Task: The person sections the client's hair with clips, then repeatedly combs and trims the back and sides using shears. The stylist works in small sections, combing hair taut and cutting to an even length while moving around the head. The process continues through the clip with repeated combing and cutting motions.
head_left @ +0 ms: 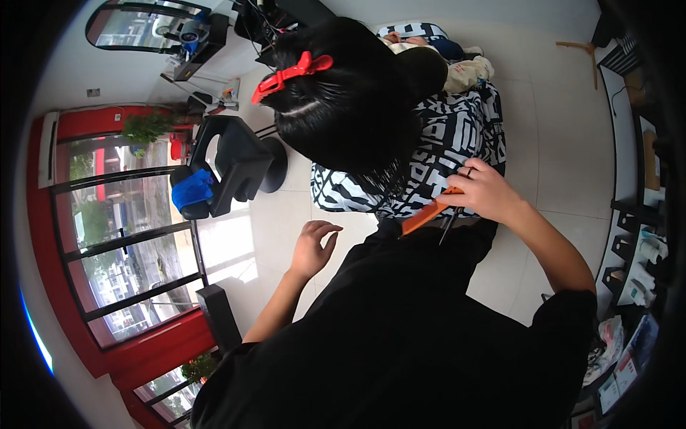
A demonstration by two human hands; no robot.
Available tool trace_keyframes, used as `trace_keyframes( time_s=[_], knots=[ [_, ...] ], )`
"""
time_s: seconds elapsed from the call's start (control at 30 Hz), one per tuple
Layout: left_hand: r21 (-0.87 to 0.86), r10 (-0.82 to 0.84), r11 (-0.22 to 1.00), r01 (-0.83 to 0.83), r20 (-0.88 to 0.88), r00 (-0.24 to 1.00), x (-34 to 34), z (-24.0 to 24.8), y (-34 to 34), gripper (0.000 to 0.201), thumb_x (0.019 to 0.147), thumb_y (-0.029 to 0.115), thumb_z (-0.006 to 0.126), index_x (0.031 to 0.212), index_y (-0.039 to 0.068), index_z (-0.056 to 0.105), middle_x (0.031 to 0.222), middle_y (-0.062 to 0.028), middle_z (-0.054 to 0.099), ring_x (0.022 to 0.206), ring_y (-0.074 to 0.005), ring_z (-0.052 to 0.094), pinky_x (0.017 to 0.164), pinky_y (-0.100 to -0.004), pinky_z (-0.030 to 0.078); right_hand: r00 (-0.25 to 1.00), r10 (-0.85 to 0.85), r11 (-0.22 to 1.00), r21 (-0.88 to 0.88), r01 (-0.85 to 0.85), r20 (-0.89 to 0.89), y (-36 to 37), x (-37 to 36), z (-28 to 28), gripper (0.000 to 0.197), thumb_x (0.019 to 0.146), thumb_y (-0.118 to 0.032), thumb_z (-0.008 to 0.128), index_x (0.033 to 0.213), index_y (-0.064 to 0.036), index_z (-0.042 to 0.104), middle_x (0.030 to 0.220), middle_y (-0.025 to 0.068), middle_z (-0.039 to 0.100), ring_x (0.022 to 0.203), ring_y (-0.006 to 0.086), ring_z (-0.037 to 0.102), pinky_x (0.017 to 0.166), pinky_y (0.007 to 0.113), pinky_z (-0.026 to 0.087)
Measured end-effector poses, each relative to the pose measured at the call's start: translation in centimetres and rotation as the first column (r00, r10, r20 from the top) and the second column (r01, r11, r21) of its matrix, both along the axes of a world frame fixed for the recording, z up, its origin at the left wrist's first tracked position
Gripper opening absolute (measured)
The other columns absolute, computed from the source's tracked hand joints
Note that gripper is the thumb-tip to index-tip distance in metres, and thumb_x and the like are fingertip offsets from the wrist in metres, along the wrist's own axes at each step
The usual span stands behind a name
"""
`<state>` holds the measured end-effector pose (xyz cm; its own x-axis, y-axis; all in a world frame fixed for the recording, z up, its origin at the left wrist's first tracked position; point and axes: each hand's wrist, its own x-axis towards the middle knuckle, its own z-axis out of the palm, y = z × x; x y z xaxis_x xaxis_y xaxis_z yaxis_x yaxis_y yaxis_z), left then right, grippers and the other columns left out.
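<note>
In front of me sits a person with straight black hair (357,114), draped in a black-and-white lettered cape (464,136). A red hair clip (296,71) holds up hair on the left side of the head, above a pale parting line. My right hand (487,191), with a ring on one finger, is closed around an orange comb (423,217) and dark scissors (448,227), both pointing down beside the cape's near edge. My left hand (313,249) hangs in the air left of the cape, fingers bent but apart, holding nothing.
A black salon chair (239,157) with a blue cloth (193,189) stands at left, before red-framed windows (128,243). A mirror (146,27) and shelf are at the upper left. Along the right wall run shelves with small items (643,268). Pale tiles (564,186) cover the floor.
</note>
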<state>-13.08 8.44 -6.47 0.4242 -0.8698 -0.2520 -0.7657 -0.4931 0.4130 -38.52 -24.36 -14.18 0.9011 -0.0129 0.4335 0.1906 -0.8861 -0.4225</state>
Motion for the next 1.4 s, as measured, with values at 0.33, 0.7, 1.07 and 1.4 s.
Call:
trace_keyframes(
  time_s=[0.33,0.7,1.07,1.4],
  knots=[
    [-0.079,0.086,0.993,-0.082,0.044,0.995,-2.5,-2.4,0.6,0.018,0.084,0.003,0.069,0.101,0.009,0.074,0.1,-0.0115,0.069,0.105,-0.0323,0.062,0.092,-0.0425,0.051,0.919,-0.1,0.937,0.346,-0.042,0.383,-9.3,9.4,6.5,0.049,0.078,0.015,0.054,0.109,-0.0159,0.075,0.098,0.0012,0.074,0.091,0.0165,0.068,0.089,0.037,0.043],
    [-0.573,0.341,0.806,-0.146,0.249,0.907,2.7,-10.7,3.3,0.027,0.076,-0.016,0.061,0.095,0.002,0.069,0.098,-0.0146,0.063,0.097,-0.0325,0.062,0.087,-0.0381,0.05,0.954,0.043,0.958,-0.282,0.045,0.297,-3.5,2.7,-0.3,0.026,0.075,-0.018,0.075,0.098,-0.0291,0.077,0.093,-0.0055,0.063,0.086,0.0113,0.063,0.086,0.031,0.041],
    [-0.966,0.432,0.257,-0.04,0.078,0.898,6.5,-20.1,8.4,0.013,0.088,-0.009,0.055,0.09,-0.001,0.065,0.117,-0.0119,0.058,0.112,-0.0226,0.056,0.097,-0.031,0.042,0.859,-0.235,0.934,-0.14,0.33,0.456,-3.2,5.6,-2.8,0.036,0.089,0.008,0.057,0.118,-0.0087,0.07,0.092,0.0079,0.068,0.081,0.0222,0.06,0.078,0.033,0.049],
    [-0.978,0.471,0.105,-0.181,-0.111,0.875,2.1,-22.5,13.8,0.011,0.08,-0.001,0.058,0.08,0.003,0.068,0.099,-0.0093,0.064,0.101,-0.0248,0.058,0.091,-0.0343,0.044,0.778,-0.074,0.838,-0.384,0.388,0.624,5.6,4.7,7.7,0.035,0.089,0.001,0.058,0.119,-0.0141,0.071,0.084,0.008,0.07,0.075,0.0287,0.064,0.074,0.035,0.049]
  ],
)
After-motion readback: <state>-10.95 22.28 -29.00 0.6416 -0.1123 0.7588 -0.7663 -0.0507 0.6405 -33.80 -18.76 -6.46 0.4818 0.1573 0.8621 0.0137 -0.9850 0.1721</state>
